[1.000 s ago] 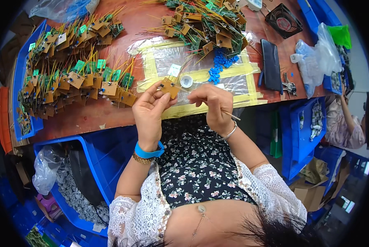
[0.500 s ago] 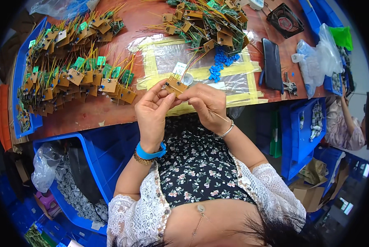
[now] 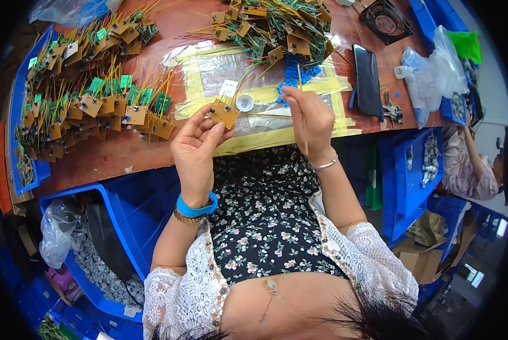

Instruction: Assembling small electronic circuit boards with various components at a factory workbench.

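My left hand point(image 3: 196, 144) pinches a small tan circuit board point(image 3: 224, 115) by its lower edge. Thin wires lead up from the board, and a white-topped piece point(image 3: 228, 88) sits at its far side. To the right, my right hand point(image 3: 315, 122) is closed round a thin wooden stick point(image 3: 306, 144), whose far end reaches the loose blue plastic parts point(image 3: 307, 74). Between the hands stands a small round dish point(image 3: 245, 102), and a second thin stick point(image 3: 270, 115) lies across the work surface. Whether a blue part touches my right fingertips I cannot make out.
Wired circuit boards fill a blue tray point(image 3: 29, 170) at left, with another pile point(image 3: 282, 31) at the far middle. Yellow tape point(image 3: 254, 141) frames the plastic sheet. A phone point(image 3: 368, 79), keys point(image 3: 392, 109) and a fan point(image 3: 385, 21) lie right. Another person point(image 3: 466, 164) sits far right.
My right hand has left the board and moved right towards the blue parts, turning the stick upright. My left hand still holds the board, slightly further left. The round dish is now uncovered.
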Tool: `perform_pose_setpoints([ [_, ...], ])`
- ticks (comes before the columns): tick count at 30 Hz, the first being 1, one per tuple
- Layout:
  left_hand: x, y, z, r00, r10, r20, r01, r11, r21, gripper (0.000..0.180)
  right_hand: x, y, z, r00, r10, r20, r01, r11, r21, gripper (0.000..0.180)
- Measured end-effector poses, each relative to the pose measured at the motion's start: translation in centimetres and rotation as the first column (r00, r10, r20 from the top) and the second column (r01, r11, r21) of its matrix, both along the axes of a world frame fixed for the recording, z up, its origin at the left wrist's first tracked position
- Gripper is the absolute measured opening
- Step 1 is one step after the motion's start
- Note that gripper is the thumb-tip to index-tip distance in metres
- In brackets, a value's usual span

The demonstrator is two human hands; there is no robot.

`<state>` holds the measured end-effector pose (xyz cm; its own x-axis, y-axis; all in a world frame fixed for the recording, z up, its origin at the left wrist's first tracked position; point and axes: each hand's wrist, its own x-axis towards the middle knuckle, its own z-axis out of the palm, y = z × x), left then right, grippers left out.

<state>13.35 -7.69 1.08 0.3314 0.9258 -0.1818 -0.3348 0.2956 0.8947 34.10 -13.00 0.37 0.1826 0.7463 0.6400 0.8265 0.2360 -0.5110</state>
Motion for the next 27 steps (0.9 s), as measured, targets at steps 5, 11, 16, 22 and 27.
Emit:
perform_pose_setpoints([
  [5,0.3,-0.5,-0.1,1.0,-0.01,-0.001,0.01,1.0,0.013,0.04,0.3,1.4,-0.7,0.984,-0.085,0.154,0.094,0.994,-0.049,0.023],
  [11,0.2,-0.5,-0.1,1.0,-0.001,-0.01,0.001,1.0,0.017,0.039,0.3,2.1,-1.2,0.981,-0.119,0.151,0.129,0.99,-0.057,0.022],
  [16,0.4,-0.7,0.2,0.999,-0.025,-0.037,0.025,1.0,0.005,0.037,-1.8,1.2,0.0,0.999,0.016,-0.041,-0.012,0.997,0.081,0.024],
  [22,0.4,-1.0,0.2,0.991,-0.134,-0.013,0.134,0.991,0.0,0.032,-5.0,1.0,1.3,0.98,0.197,-0.032,-0.19,0.971,0.147,0.028],
  [27,0.4,-1.1,0.2,0.992,-0.129,0.006,0.129,0.992,0.007,0.031,-5.1,0.5,1.3,0.971,0.238,-0.002,-0.237,0.965,0.112,0.028],
])
